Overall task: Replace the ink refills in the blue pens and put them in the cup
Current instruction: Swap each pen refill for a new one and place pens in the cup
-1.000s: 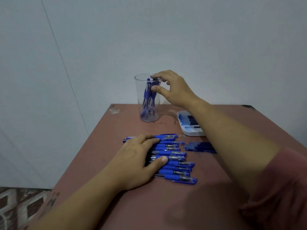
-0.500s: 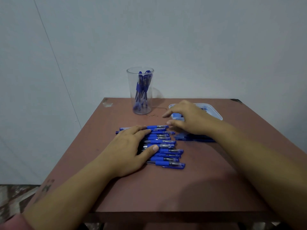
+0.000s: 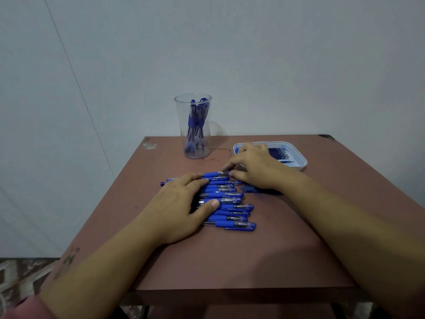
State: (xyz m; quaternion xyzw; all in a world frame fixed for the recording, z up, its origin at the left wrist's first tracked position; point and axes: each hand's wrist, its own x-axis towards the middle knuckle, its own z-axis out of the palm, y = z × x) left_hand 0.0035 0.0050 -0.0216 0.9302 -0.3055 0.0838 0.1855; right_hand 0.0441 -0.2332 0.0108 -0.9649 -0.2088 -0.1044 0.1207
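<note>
While the head camera looks down on the table: both hands sit over the pen row.
Done: a handful of blue pens (image 3: 195, 125) stand inside the clear tall plastic cup (image 3: 180, 111), well beyond the fingertips of both hands.
Left to do: about ten blue-and-clear plastic pens (image 3: 227, 201) lie side by side under and beside the left fingers; I judge that the larger share remains.
Step in hand: probably picking the next pen to refill.
Left hand (image 3: 181, 203): flat, fingers straight, resting on the row, thumb laid across the barrels.
Right hand (image 3: 255, 166): thumb and forefinger pinch the clear end of the farthest pen (image 3: 215, 174) in the row.
Refills: thin dark-blue sticks (image 3: 278, 154) lie in the white shallow rounded plastic tray (image 3: 301, 161) behind the right knuckles; a dark-blue heap (image 3: 249, 188), too blurred to identify, lies under the right wrist.
Textures: the pens have blue grips that look rubbery and glossy see-through barrels; the reddish-brown tabletop (image 3: 230, 261) is matte and scuffed.
</note>
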